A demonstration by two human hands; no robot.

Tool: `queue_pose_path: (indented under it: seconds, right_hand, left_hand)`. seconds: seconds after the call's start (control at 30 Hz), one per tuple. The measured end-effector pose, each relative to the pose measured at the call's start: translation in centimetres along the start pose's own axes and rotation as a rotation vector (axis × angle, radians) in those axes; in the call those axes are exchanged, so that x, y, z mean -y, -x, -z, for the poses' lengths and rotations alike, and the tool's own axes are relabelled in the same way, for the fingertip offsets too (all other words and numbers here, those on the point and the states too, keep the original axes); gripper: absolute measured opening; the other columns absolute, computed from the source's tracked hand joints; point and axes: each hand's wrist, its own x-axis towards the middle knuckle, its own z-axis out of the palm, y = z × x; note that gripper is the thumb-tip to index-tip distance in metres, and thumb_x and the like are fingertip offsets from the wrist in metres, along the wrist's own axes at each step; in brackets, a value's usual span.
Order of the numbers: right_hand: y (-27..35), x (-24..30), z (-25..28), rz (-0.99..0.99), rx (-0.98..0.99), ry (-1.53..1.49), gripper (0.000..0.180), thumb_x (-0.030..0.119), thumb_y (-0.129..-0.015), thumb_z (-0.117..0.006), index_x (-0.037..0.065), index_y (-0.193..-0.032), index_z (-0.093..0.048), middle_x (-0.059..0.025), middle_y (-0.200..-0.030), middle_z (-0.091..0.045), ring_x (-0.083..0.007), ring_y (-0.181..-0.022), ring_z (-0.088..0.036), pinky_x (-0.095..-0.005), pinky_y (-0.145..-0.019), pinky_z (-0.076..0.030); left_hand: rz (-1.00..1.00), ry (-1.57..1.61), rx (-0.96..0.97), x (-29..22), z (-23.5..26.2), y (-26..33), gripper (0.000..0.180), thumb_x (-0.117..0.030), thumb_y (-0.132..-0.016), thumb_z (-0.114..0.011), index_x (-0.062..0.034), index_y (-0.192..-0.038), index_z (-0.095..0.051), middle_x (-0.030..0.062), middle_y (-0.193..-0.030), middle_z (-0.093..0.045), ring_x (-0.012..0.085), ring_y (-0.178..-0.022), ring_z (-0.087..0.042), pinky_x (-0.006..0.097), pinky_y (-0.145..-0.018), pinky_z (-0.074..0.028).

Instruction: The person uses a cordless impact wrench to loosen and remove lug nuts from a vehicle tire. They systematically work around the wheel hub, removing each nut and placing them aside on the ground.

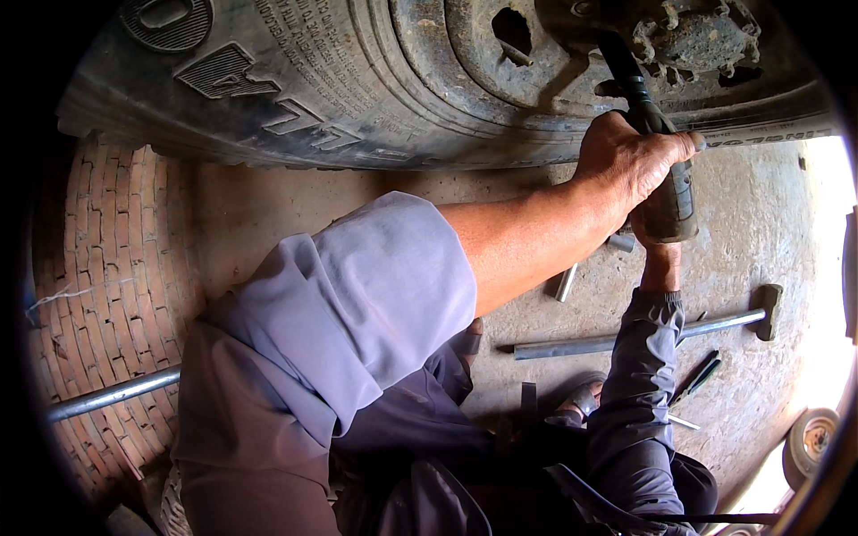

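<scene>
My left hand (626, 156) is closed around a dark, thick-bodied tool that looks like an impact wrench (681, 201). Its narrow black nose reaches up toward the hub (697, 40) of a big truck wheel, where shadow hides the tip. Behind the rear of the tool body, my right hand (639, 223) appears to grip it from below; most of its fingers are covered. The wheel's tyre (349, 89) fills the upper part of the view, with a rusty, dirty rim (509, 80) inside it.
A long-handled hammer (767, 313) lies on the concrete floor beside dark-handled pliers (699, 375). A short metal tube (566, 282) lies nearer the wheel. At left, a metal pipe (116, 393) crosses the brick surface (107, 223). A small wheel (811, 442) stands far right.
</scene>
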Motion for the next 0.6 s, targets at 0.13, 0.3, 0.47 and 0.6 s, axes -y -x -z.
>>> queue_pose_path:
  seconds: [0.13,0.3,0.47,0.6]
  right_hand:
    - [0.2,0.3,0.7,0.097,-0.148,-0.109,0.035,0.024,-0.086,-0.07,0.012,-0.116,-0.059,-0.0074,-0.104,-0.062,-0.0317,-0.097,-0.059,-0.0461,-0.081,-0.046]
    - [0.5,0.5,0.5,0.091,-0.269,-0.221,0.037,0.026,-0.086,-0.069,0.012,-0.119,-0.058,-0.0084,-0.108,-0.062,-0.0324,-0.099,-0.059,-0.0465,-0.081,-0.046]
    - [0.4,-0.4,-1.1,0.042,-0.048,0.084,0.041,0.026,-0.087,-0.068,0.012,-0.123,-0.056,-0.0091,-0.112,-0.061,-0.033,-0.103,-0.057,-0.0476,-0.083,-0.045]
    - [0.2,-0.4,-0.9,0.071,-0.053,0.106,0.039,0.025,-0.086,-0.068,0.012,-0.122,-0.057,-0.0082,-0.111,-0.061,-0.0326,-0.104,-0.057,-0.0479,-0.084,-0.044]
  left_hand:
    - [0.0,-0.008,-0.018,0.1,0.2,-0.1,0.038,-0.034,-0.07,-0.085,0.0,-0.078,-0.07,0.0141,-0.081,-0.072,0.0231,-0.074,-0.068,0.035,-0.071,-0.054]
    - [-0.001,-0.021,-0.011,0.1,0.2,-0.2,0.037,-0.033,-0.068,-0.084,0.0003,-0.075,-0.07,0.0142,-0.078,-0.072,0.023,-0.071,-0.068,0.035,-0.069,-0.053]
    - [-0.018,-0.001,-0.009,0.3,0.0,-0.2,0.038,-0.033,-0.067,-0.084,0.0011,-0.075,-0.07,0.0143,-0.077,-0.071,0.0229,-0.071,-0.068,0.035,-0.068,-0.053]
    - [-0.008,-0.016,-0.014,0.3,0.2,-0.3,0.037,-0.032,-0.067,-0.082,0.0016,-0.075,-0.069,0.014,-0.077,-0.071,0.0226,-0.071,-0.067,0.035,-0.068,-0.053]
